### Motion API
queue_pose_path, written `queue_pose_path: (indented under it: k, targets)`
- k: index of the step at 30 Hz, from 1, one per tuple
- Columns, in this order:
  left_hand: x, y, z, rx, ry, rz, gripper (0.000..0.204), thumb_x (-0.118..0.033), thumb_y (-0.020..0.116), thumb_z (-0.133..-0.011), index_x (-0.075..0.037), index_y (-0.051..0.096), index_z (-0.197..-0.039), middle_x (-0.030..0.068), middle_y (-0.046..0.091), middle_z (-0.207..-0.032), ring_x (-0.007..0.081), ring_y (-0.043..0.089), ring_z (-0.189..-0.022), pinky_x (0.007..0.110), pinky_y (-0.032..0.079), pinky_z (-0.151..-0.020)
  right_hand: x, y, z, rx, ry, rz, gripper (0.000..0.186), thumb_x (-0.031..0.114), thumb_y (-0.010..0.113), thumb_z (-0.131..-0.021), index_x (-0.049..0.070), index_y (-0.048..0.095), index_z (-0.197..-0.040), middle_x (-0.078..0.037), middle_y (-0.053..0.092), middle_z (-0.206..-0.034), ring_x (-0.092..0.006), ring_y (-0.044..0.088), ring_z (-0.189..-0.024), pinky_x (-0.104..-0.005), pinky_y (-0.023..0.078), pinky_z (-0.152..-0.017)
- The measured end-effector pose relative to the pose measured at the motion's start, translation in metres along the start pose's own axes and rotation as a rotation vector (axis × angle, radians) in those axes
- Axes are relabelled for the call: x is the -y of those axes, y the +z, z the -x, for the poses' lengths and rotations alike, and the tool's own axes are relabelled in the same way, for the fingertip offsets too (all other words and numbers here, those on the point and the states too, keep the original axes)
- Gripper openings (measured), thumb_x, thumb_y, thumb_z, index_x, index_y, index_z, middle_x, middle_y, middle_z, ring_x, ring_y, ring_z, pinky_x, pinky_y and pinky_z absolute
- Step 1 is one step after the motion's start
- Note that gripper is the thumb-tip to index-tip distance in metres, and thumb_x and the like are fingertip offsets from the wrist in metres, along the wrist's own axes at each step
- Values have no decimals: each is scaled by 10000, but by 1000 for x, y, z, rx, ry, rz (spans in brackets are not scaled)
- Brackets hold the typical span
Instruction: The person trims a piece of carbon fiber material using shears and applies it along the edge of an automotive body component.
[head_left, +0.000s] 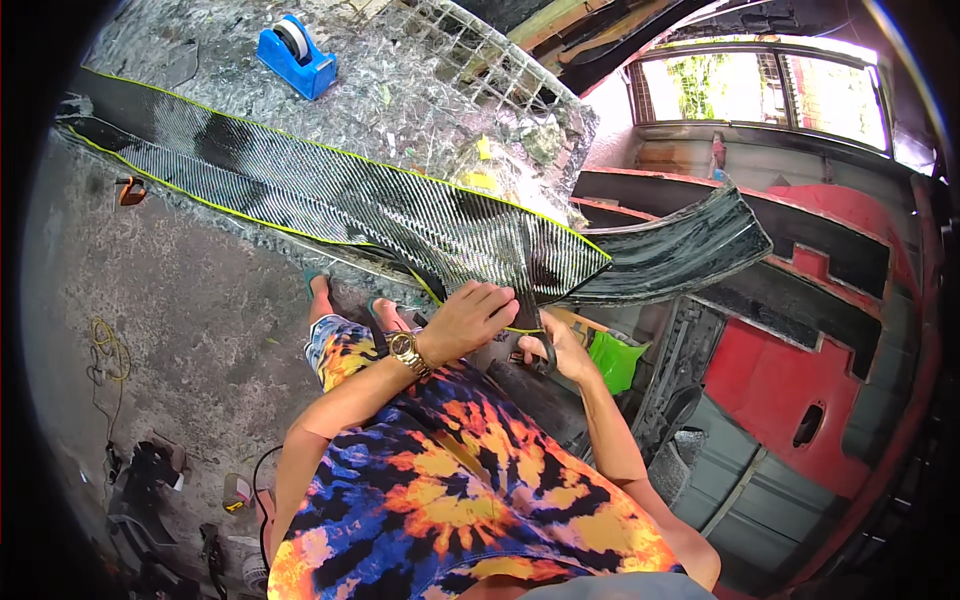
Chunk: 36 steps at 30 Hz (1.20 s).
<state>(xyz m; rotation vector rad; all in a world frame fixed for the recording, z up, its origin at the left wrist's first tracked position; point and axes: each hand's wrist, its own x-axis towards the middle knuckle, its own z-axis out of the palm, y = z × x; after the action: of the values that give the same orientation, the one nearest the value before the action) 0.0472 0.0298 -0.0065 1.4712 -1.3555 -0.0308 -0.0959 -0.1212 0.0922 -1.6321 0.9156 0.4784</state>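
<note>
A long strip of black-and-silver woven carbon fibre cloth (330, 190), edged in yellow-green, lies over a long curved dark mould (690, 250) whose bare end sticks out to the right. My left hand (467, 322), with a gold watch (405, 348) on the wrist, has its fingers bent over the cloth's near edge, pinching it. Close by on the right, my right hand (565, 352) grips the dark handles of scissors (544, 356) just below that edge. The scissor blades are hard to make out against the dark cloth.
A blue tape dispenser (297, 58) stands on the stained worktable (370, 105). An orange clamp (131, 191) sits at the table's left edge. Red and dark panels (790, 390) lean at the right, near a bright green sheet (615, 361). A yellow cord (108, 350) and tools lie on the floor.
</note>
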Motion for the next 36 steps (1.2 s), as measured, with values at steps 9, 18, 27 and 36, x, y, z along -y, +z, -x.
queue_pose_path:
  k: [9,18,27,36]
  targets:
    - [-2,-1,0,29,-3,-46,315,-164,575,-787,-59,562,-1084,56,554,-1099,215,553,-1014,351,438,-873,-1,4,-7,-49,-18,9,340,299,782,-824,67,535,-850,13,526,-657,-76,530,-562,-238,403,-509]
    - [-1,-4,-3,32,-2,-27,321,-156,584,-782,-51,556,-1084,65,556,-1100,222,555,-1015,358,441,-874,-3,5,1,-93,37,49,329,290,782,-828,54,554,-853,14,526,-660,-72,527,-558,-242,393,-509]
    - [-1,-5,-1,15,-2,-14,330,-148,585,-785,-41,557,-1096,74,563,-1086,228,559,-1003,355,446,-868,-8,1,-6,-17,-45,37,374,353,752,-845,60,520,-859,-1,542,-667,-80,558,-601,-246,414,-546]
    - [-2,-5,0,28,-6,-11,328,-149,578,-789,-44,554,-1099,73,563,-1091,225,559,-1004,351,447,-866,-11,2,-14,-60,-27,20,283,212,737,-841,64,497,-815,12,513,-657,-75,542,-553,-237,392,-483]
